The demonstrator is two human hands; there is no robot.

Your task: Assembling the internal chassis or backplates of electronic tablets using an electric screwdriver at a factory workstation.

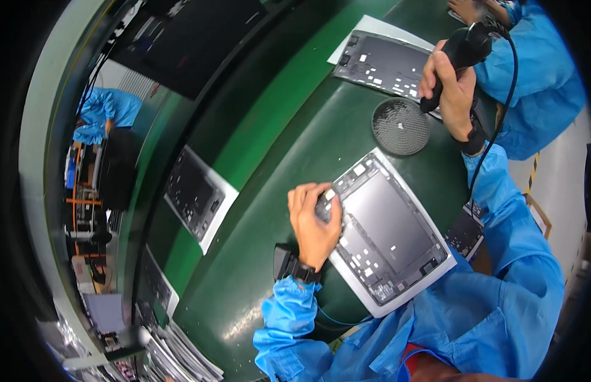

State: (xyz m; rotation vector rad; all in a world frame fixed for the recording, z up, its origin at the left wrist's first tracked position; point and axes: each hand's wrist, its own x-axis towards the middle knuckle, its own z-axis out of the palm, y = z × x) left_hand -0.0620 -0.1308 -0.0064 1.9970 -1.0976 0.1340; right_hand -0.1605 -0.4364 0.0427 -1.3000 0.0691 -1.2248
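Note:
My left hand is at the left edge of an open tablet housing, thumb and fingers bent round that edge. The grey housing, with small white pieces and parts along its sides, lies tilted on a white pad in front of me. My right hand grips a black corded electric screwdriver, raised beyond the housing. Its lower end is close to a round dark dish with a dimpled surface. From the frame I cannot tell whether the tip touches the dish.
Another housing lies on white sheeting at the far side of the green table. More housings sit along a green strip to the left, and stacked sheets stand lower left. A co-worker's blue sleeve is close on the right; a cord hangs beside my arm.

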